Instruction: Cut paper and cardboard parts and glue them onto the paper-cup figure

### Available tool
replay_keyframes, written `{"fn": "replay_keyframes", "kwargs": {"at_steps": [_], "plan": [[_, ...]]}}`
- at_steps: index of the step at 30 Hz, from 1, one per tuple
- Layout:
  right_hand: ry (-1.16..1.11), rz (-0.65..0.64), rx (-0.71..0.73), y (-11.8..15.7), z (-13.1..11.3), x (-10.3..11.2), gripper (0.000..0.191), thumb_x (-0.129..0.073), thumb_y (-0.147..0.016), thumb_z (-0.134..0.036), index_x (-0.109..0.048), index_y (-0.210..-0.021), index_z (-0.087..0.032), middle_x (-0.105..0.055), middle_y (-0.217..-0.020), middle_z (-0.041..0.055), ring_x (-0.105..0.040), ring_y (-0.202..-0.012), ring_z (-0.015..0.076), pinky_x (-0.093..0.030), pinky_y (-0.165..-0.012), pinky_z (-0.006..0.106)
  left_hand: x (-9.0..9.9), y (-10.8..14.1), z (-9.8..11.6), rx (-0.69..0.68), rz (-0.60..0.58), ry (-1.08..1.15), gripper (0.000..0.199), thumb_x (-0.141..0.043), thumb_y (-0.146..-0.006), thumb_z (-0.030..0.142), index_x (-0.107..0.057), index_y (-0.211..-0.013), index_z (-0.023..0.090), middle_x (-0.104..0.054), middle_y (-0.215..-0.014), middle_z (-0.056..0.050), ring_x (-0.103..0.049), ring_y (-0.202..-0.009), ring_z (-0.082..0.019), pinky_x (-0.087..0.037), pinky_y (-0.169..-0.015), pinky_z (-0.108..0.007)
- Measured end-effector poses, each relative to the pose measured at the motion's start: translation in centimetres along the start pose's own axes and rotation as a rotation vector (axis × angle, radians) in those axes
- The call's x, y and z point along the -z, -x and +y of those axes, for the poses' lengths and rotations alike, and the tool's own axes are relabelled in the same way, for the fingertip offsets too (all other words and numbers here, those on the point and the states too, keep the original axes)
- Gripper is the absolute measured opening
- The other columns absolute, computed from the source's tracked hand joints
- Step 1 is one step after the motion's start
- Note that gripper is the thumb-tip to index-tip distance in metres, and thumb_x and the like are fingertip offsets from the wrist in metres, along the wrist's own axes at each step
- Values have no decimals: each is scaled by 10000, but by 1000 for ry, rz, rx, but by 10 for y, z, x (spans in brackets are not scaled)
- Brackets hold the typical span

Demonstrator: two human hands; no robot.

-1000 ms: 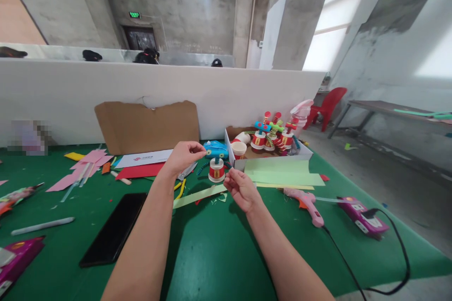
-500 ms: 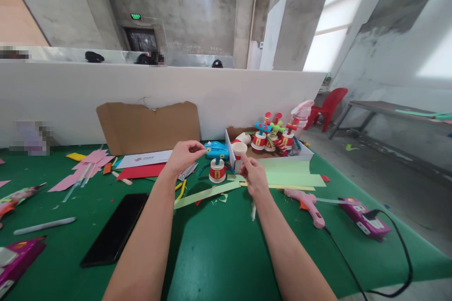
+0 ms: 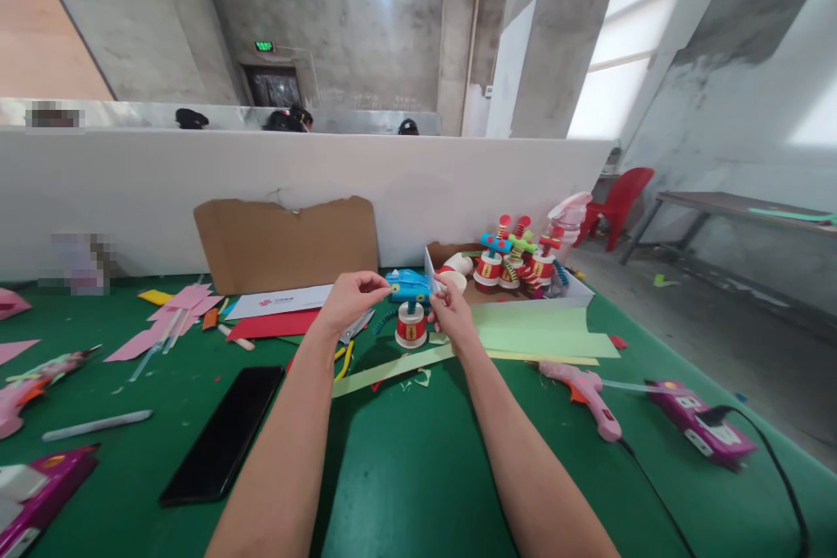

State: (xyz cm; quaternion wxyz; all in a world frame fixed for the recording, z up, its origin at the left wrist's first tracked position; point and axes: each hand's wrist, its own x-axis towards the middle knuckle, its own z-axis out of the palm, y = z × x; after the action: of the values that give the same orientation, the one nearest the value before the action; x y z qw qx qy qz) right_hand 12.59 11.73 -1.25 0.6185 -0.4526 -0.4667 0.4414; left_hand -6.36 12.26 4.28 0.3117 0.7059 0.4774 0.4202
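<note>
Just left of the box (image 3: 578, 291), the toy (image 3: 411, 328) stands on the green table (image 3: 398, 479). Left hand (image 3: 350, 307) and right hand (image 3: 453, 317) pinch nearly closed beside its top, grip unclear; behind the box stands a white partition (image 3: 418, 174).

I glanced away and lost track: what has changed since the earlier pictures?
The right hand has risen from low beside the red-and-white cup toward the blue piece; whether it took or released anything is unclear. The left hand, cup, phone and pink glue gun stayed put.
</note>
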Motion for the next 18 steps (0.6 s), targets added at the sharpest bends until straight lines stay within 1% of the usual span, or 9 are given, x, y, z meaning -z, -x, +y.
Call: {"fn": "replay_keyframes", "kwargs": {"at_steps": [2, 5, 7, 9, 13, 18], "plan": [[-36, -45, -1, -1, 0, -3, 471, -634, -669, -246, -563, -1135, -232, -542, -698, -71, -499, -412, 38, -311, -318, 145, -3, -1, -4, 3, -17, 24, 229, -636, -678, 372, -665, -732, 151, -672, -708, -24, -579, -668, -139, -445, -643, -250], [-82, -161, -3, -3, -3, -9, 510, -627, -690, -246, -541, -1192, -226, -518, -644, -82, -469, -387, 33, -304, -323, 148, -8, -4, -12, 16, -30, 44, 229, -643, -669, 366, -667, -732, 146, -673, -707, -27, -579, -668, -141, -444, -644, -251], [-87, -233, -12, -5, -4, -13, 525, -621, -703, -243, -529, -1220, -233, -509, -615, -87, -485, -384, 46, -315, -328, 157, -10, -5, -17, 19, -43, 49, 231, -640, -670, 365, -669, -730, 144, -667, -691, -25, -568, -643, -135, -436, -626, -248], [-84, -277, -23, -6, -2, -15, 524, -625, -704, -224, -535, -1220, -244, -514, -598, -88, -507, -390, 57, -334, -346, 165, -11, -6, -22, 16, -59, 36, 234, -636, -675, 371, -672, -727, 146, -660, -673, -18, -555, -620, -128, -425, -610, -245], [-63, -290, -22, -9, 3, -18, 490, -618, -707, -202, -570, -1193, -238, -506, -543, -86, -499, -385, 70, -340, -368, 182, -12, -8, -29, 10, -78, -24, 252, -628, -679, 390, -681, -726, 148, -635, -635, -8, -525, -589, -120, -397, -569, -233], [-25, -243, -25, -10, -1, -16, 485, -606, -705, -202, -577, -1189, -223, -508, -526, -83, -427, -348, 55, -279, -351, 184, -12, -9, -32, 25, -80, -60, 267, -611, -685, 398, -683, -731, 145, -590, -581, 3, -468, -526, -108, -355, -503, -220]]}}
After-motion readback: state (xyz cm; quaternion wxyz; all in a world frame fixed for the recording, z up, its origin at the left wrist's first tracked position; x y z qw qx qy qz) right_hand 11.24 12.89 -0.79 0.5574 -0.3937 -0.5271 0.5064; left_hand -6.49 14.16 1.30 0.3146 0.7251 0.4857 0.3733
